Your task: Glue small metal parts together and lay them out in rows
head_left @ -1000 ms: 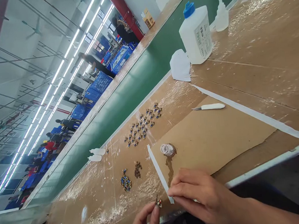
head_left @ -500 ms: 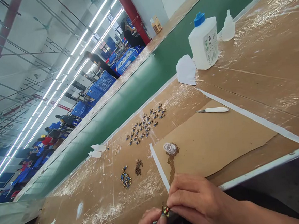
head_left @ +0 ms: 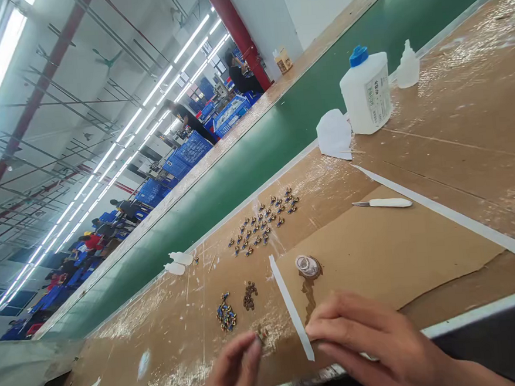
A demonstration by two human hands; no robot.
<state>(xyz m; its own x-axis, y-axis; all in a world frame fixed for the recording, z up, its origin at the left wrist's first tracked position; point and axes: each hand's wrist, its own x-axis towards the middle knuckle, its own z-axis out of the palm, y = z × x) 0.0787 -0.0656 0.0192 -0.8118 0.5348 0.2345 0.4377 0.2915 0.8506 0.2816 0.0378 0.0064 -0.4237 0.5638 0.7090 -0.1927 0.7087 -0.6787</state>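
Above the table's front edge, my left hand [head_left: 234, 368] pinches a small, motion-blurred figurine piece [head_left: 262, 333] between thumb and fingertips. My right hand [head_left: 369, 338] is to its right, apart from it, over the white tape strip [head_left: 292, 308]. Its fingers are bent together, and whatever they may hold is hidden. Beyond the hands lie a small heap of blue-and-gold pieces [head_left: 226, 316] and a pile of small brown parts [head_left: 249, 296]. Several similar blue-and-gold pieces [head_left: 263, 221] stand spread out farther back. A small glass-like cup [head_left: 307, 266] sits in a wet brown stain on the cardboard [head_left: 376, 249].
A white-handled knife [head_left: 384, 203] lies on the cardboard. Behind it stand a large white bottle [head_left: 368, 100] with a blue cap and a small dropper bottle [head_left: 408, 68]. Two small white bottles [head_left: 177, 262] lie at left. A green belt [head_left: 254, 152] runs behind; people work beyond.
My hands have separated: the left moved away to the left with the small piece, while the right stayed on the right with its fingers lifted off it. The view has shifted slightly.
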